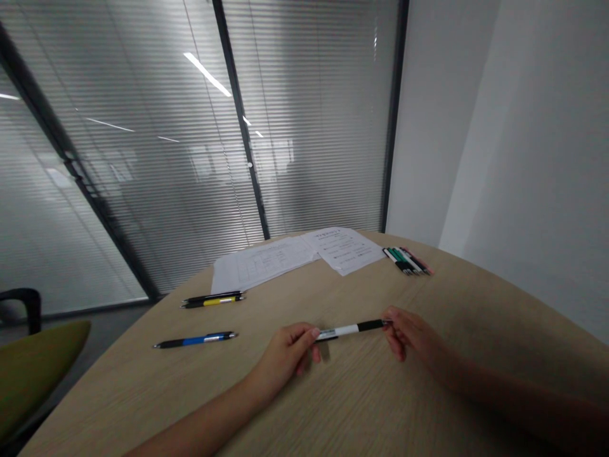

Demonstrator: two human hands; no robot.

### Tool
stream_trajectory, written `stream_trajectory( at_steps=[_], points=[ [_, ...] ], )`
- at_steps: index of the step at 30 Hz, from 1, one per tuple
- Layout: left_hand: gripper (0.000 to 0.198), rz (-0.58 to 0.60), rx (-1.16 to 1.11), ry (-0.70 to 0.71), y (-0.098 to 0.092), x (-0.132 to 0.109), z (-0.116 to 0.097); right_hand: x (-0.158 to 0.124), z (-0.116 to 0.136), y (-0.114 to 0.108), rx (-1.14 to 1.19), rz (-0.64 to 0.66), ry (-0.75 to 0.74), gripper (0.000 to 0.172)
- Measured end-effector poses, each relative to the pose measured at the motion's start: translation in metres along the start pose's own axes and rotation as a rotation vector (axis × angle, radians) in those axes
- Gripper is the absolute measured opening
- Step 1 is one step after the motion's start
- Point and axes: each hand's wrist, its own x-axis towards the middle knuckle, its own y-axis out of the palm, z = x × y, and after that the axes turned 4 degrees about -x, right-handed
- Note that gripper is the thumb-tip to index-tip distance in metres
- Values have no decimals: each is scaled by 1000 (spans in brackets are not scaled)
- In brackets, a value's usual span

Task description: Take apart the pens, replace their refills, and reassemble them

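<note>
A white pen (346, 330) with a black grip is held level between my two hands, a little above the table. My left hand (291, 348) pinches its left end between thumb and fingers. At the other end, the fingertips of my right hand (408, 331) close on the tip past the black grip. To the left of my left hand lies a blue pen (195, 340) with a black grip. Farther back, a yellow pen (212, 303) rests beside a black pen (214, 296).
Printed sheets (266, 260) lie at the far side of the round wooden table (380, 406). Right of them is a row of several pens (406, 260), white, green, black and reddish. A green chair (42, 362) stands at the left. Glass panels with blinds (314, 114) rise behind.
</note>
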Motion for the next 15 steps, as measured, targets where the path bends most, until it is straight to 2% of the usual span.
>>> stream_trajectory(
  at_steps=[3, 8, 15],
  points=[
    [35, -33, 28, 15, 1, -2, -2, 0, -5, 0, -21, -42, 30, 46],
    [33, -96, 33, 58, 1, -5, -2, 2, -9, 1, 47, -26, 85, 45],
    [34, -98, -87, 25, 0, -1, -1, 3, -8, 0, -16, -10, 24, 38]
  ],
)
